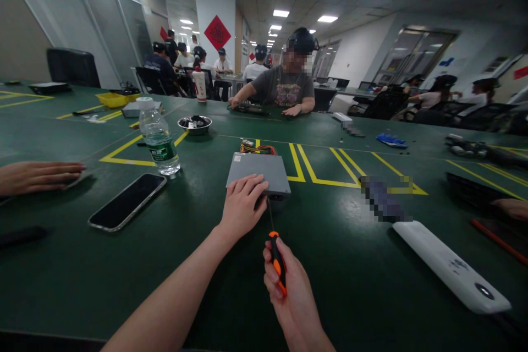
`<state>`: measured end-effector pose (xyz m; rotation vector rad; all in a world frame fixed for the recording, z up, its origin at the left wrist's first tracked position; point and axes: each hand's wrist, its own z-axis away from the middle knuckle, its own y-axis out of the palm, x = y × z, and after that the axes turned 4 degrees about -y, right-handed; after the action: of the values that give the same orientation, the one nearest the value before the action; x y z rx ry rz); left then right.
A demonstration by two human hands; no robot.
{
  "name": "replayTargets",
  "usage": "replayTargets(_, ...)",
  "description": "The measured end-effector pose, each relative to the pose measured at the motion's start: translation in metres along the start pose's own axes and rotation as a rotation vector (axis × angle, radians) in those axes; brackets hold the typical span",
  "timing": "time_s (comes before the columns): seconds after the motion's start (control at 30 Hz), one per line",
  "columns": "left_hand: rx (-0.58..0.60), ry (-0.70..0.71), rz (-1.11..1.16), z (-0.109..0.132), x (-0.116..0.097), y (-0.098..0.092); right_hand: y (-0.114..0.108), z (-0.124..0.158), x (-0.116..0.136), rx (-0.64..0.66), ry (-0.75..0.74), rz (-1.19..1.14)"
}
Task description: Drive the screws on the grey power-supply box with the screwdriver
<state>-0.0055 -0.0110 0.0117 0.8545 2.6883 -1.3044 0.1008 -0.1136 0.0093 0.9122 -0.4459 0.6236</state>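
A grey metal computer power supply unit (pixel 264 168) lies flat on the green table, its bundle of coloured wires (pixel 262 147) at the far side. My left hand (pixel 243 206) grips its near left part, fingers over the top and thumb down at the front edge. In my right hand (pixel 284 275) is a screwdriver (pixel 277 264) with an orange and black handle, fingers wrapped round it. Its thin shaft points away from me to the unit's front face, close to my left thumb. Whether the tip sits in a screw is too small to tell.
Left of the unit are a water bottle (pixel 157 140), a phone (pixel 127 202) and a metal bowl (pixel 194 124) of dark parts. A white power strip (pixel 451 267) lies at right. Another person's hand (pixel 41 177) rests at far left; a person (pixel 284 80) sits opposite.
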Motion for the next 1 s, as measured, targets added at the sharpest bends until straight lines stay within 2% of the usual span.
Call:
replayTargets(0.1, 0.005, 0.000, -0.001, 0.0000, 0.0004, 0.0002, -0.0009, 0.0000, -0.0013, -0.001, 0.006, 0.007)
replayTargets(0.37, 0.006, 0.004, -0.005, 0.0006, 0.0010, 0.0009, -0.0001, -0.0007, -0.0070, 0.000, -0.114, 0.041)
replayTargets(0.6, -0.009, 0.001, -0.007, 0.0011, 0.0016, 0.0022, 0.0015, -0.0008, -0.0072, -0.037, -0.018, -0.049)
replayTargets(0.83, -0.012, 0.011, -0.014, 0.0003, 0.0005, 0.0006, 0.0029, -0.0017, -0.0060, -0.010, -0.064, -0.032)
replayTargets(1.0, -0.011, 0.005, -0.019, 0.0005, 0.0009, 0.0016, 0.0036, -0.0024, -0.0046, 0.036, 0.033, -0.084)
